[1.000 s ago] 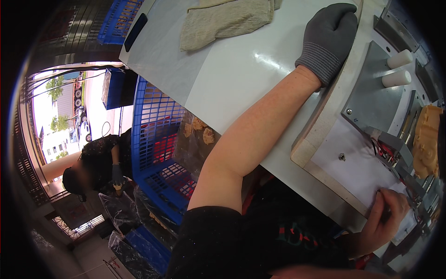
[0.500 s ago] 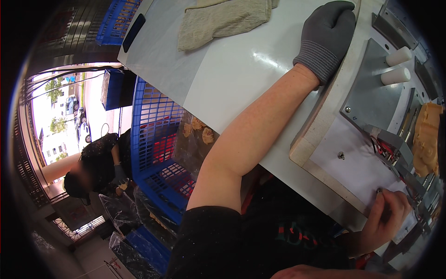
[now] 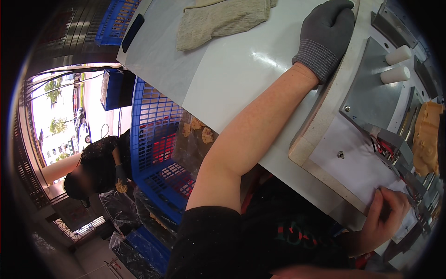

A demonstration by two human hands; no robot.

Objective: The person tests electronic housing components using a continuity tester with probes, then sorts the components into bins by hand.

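Panel, white, is set within a pale frame at the right of the scene, a small metal switch mounted toward its left corner. At its near end the bare right hand is held with fingers curled, thumb and forefinger brought close together at the surface; whether anything is pinched there cannot be told. From that hand, the switch is found to the left and farther off, clearly apart, and is placed nearer to it than to the other hand. The lever's long axis is too small to be read. The left hand, gloved in grey, is laid well to the far side, where the white table is met by the frame; its fingers appear folded inward, but whether something is gripped cannot be told. Beyond the panel, two white pegs are seen against a grey plate, with a tan piece placed to the right. A beige cloth is spread on the table's far side. To the left, past a blue crate, a co-worker is pictured.
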